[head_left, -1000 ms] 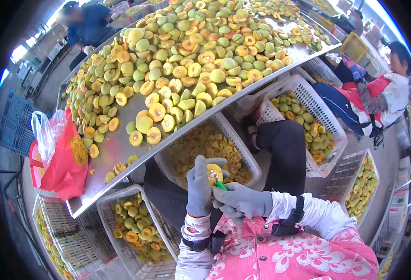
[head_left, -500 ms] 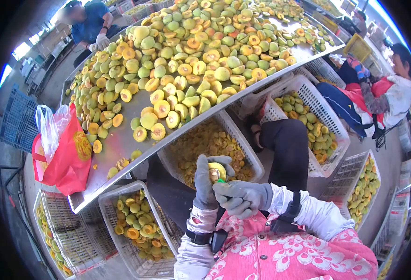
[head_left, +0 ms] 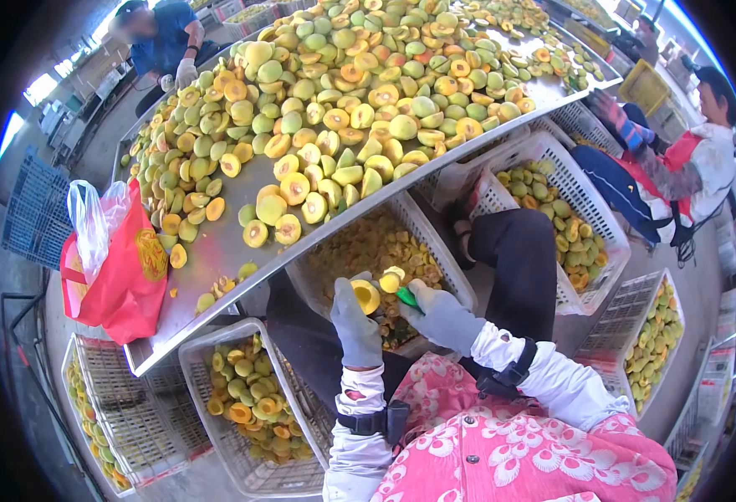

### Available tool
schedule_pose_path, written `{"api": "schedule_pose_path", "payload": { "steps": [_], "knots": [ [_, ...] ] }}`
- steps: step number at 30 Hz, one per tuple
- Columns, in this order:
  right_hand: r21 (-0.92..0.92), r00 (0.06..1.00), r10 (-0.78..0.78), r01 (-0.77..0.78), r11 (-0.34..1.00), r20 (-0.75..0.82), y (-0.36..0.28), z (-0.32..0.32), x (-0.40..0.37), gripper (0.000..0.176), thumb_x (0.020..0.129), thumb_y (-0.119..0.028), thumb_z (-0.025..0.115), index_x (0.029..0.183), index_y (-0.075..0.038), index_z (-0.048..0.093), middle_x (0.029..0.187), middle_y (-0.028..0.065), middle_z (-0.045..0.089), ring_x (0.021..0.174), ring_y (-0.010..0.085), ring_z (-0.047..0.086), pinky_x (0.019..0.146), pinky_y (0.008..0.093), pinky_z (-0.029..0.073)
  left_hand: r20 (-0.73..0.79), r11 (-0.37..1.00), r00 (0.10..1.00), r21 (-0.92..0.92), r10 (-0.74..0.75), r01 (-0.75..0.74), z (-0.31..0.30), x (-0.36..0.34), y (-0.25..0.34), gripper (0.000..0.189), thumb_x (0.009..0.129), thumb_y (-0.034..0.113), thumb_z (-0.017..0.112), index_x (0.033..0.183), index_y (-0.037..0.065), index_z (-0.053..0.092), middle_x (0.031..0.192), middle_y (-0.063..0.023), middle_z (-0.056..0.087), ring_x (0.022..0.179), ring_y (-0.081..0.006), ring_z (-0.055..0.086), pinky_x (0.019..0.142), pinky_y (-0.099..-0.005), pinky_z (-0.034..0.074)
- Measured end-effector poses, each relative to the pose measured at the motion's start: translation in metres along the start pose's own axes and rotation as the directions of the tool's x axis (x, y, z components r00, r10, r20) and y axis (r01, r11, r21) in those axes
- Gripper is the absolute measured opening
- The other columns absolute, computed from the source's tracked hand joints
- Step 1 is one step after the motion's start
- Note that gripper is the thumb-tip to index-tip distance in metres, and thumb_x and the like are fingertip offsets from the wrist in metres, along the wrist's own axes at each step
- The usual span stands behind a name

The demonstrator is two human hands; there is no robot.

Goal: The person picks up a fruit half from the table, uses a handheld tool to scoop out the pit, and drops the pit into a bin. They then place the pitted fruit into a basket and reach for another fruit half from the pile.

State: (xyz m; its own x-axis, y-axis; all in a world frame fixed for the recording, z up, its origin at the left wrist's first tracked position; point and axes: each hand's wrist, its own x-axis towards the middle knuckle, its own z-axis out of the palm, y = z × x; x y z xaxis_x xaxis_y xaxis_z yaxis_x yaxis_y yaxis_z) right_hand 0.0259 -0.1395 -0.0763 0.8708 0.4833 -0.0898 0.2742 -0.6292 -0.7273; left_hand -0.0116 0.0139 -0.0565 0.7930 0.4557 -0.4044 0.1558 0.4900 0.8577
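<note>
My gloved left hand [head_left: 357, 328] grips a hollowed apricot half [head_left: 365, 296], cut side up, between thumb and fingers. My gloved right hand [head_left: 443, 315] is closed around a small green-handled tool [head_left: 407, 297] that points toward the fruit. A yellow scooped-out piece [head_left: 391, 279] shows just beyond the tool, overlapping its tip in this view. Both hands are over a white crate [head_left: 462, 289] holding yellow scraps and pits. In front, a metal table [head_left: 247, 243] carries a heap of green-yellow apricot halves [head_left: 334, 117].
A red bag [head_left: 121, 272] sits at the table's left corner. Crates of halves stand at my left [head_left: 255, 489] and right [head_left: 610, 251]. One person [head_left: 167, 42] works across the table; another person [head_left: 694, 167] sits at the right. A blue crate [head_left: 38, 209] stands far left.
My hands have moved apart, the right one shifting right with the tool. The apricot half now shows a bare hollow, and a yellow piece has come away from it.
</note>
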Motion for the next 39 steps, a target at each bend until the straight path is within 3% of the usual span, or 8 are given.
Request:
{"api": "schedule_pose_path", "payload": {
  "steps": [12,16,22,24,29,34,36,39],
  "knots": [
    [-0.313,0.988,0.14,-0.113,0.943,0.065,0.09,0.057,0.035,0.018,0.098,-0.025,0.049,0.101,-0.007,0.053,0.078,0.0129,0.064,0.066,0.0294,0.064,0.062,0.0383,0.05,-0.255,0.831,0.862,0.481,0.438,-0.28,-0.019,-0.031,0.006,0.017,0.094,0.017,0.06,0.1,0.004,0.068,0.094,-0.0092,0.069,0.082,-0.0195,0.064,0.078,-0.0319,0.051],
    [-0.029,0.909,0.367,-0.369,0.929,0.195,0.009,-0.01,0.023,0.026,0.096,-0.033,0.056,0.097,-0.007,0.055,0.07,0.0061,0.058,0.055,0.0189,0.056,0.055,0.0311,0.047,-0.026,0.074,0.505,0.994,0.863,-0.075,-0.134,-0.05,0.047,0.022,0.08,0.005,0.063,0.101,-0.002,0.064,0.102,-0.0172,0.063,0.1,-0.0324,0.059,0.09,-0.041,0.046],
    [0.404,0.926,0.193,-0.32,0.857,0.323,0.011,0.004,0.024,0.032,0.095,-0.035,0.058,0.101,-0.004,0.057,0.074,0.0083,0.062,0.064,0.0141,0.06,0.057,0.03,0.047,-0.16,0.487,0.652,0.797,0.741,-0.358,-0.109,0.015,0.098,0.038,0.087,0.015,0.065,0.118,-0.006,0.06,0.115,-0.0227,0.062,0.107,-0.0334,0.06,0.092,-0.0415,0.048],
    [0.146,0.96,0.154,-0.191,0.971,0.234,0.032,0.018,0.019,0.034,0.095,-0.038,0.058,0.099,-0.004,0.057,0.074,0.0077,0.061,0.065,0.0155,0.058,0.061,0.0319,0.046,0.33,-0.186,0.488,0.929,0.808,-0.321,-0.119,0.092,0.098,0.029,0.089,0.017,0.065,0.112,-0.001,0.064,0.115,-0.0203,0.063,0.098,-0.0388,0.062,0.084,-0.0471,0.051],
    [0.205,0.874,0.424,-0.472,0.858,0.236,0.034,-0.008,0.003,0.032,0.094,-0.038,0.059,0.101,-0.007,0.053,0.07,0.0104,0.06,0.062,0.0232,0.059,0.06,0.0404,0.048,-0.049,0.027,0.856,0.999,0.515,0.04,-0.096,0.195,0.111,0.045,0.076,0.036,0.076,0.104,0.002,0.064,0.096,-0.0207,0.067,0.086,-0.0418,0.064,0.077,-0.0475,0.053],
    [0.26,0.942,0.286,-0.324,0.91,0.174,0.019,-0.008,0.01,0.029,0.094,-0.036,0.059,0.1,-0.008,0.053,0.072,0.0137,0.062,0.061,0.0284,0.062,0.059,0.0418,0.048,0.006,0.24,0.677,0.933,0.736,-0.269,-0.085,0.172,0.098,0.033,0.079,0.029,0.071,0.095,0.002,0.059,0.083,-0.0144,0.066,0.075,-0.0281,0.065,0.065,-0.0378,0.053],
    [0.273,0.978,0.165,-0.193,0.942,0.124,-0.006,-0.011,0.012,0.029,0.094,-0.035,0.059,0.1,-0.008,0.053,0.073,0.0165,0.063,0.062,0.032,0.064,0.059,0.0429,0.048,-0.088,0.892,0.908,0.246,0.41,-0.379,-0.059,0.12,0.094,0.029,0.085,0.025,0.064,0.106,0.005,0.057,0.077,-0.0057,0.061,0.065,-0.0133,0.058,0.051,-0.0258,0.046],
    [0.288,0.987,0.048,-0.092,0.953,0.154,-0.06,-0.034,0.014,0.029,0.094,-0.035,0.06,0.1,-0.008,0.053,0.076,0.0219,0.063,0.069,0.0394,0.065,0.061,0.0462,0.048,0.131,0.928,0.931,0.114,0.341,-0.356,-0.014,0.054,0.078,0.038,0.098,0.033,0.048,0.126,0.008,0.051,0.079,-0.0033,0.058,0.057,-0.0062,0.05,0.044,-0.0176,0.034]
  ]
}}
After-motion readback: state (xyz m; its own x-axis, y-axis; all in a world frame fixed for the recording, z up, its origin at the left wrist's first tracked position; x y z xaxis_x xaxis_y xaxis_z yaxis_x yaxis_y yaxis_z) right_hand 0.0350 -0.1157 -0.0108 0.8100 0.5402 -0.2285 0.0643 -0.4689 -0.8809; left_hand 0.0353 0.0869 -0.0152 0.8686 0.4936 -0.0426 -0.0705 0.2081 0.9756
